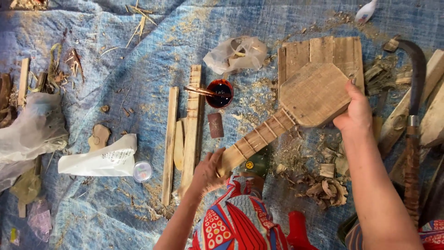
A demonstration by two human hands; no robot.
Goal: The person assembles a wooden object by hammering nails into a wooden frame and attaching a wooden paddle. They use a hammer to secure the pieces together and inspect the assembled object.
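I hold a small wooden guitar-shaped piece (311, 95) above a blue tarp. Its flat hexagonal body points up and right, and its fretted neck (259, 138) slants down to the left. My left hand (209, 172) grips the lower end of the neck. My right hand (355, 114) clasps the right edge of the body. A cup of dark red-brown liquid (220, 93) with a stick brush (199, 90) resting across it sits just left of the piece. A small brown rectangular sanding piece (215, 125) lies below the cup.
Long wooden slats (190, 129) lie left of centre. A slatted wooden board (323, 50) sits behind the body. A curved dark blade with a wrapped handle (413, 111) lies at right, near more planks (430, 115). Crumpled plastic bags (236, 53) and shavings (326, 187) are scattered about.
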